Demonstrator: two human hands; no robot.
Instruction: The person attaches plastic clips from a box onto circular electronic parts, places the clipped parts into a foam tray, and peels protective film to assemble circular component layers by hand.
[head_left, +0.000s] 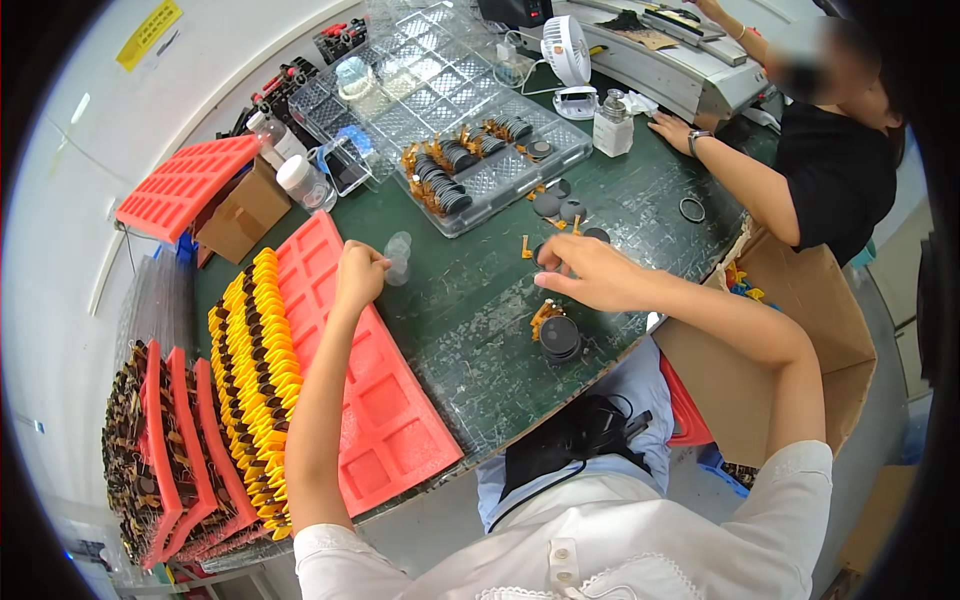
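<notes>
My left hand [360,276] is closed in a pinch at the edge of some clear round plastic films [398,258], beside a pink foam tray [415,440] with square pockets. Over the green table my right hand [592,272] is bent, thumb and forefinger apart, close to a dark round disc partly hidden by the fingers. Whether it touches that disc is unclear. Just below the hand stands a stack of black discs [561,338] with orange flexible tails [545,315]. More loose black discs [548,204] lie beyond it.
A clear compartment case [480,205] holds rows of black discs. Yellow pieces [255,390] line the left, beside upright pink trays [175,450]. A white fan [566,50] and bottle [613,125] stand far off. At right are an open cardboard box [790,350] and a co-worker [840,150].
</notes>
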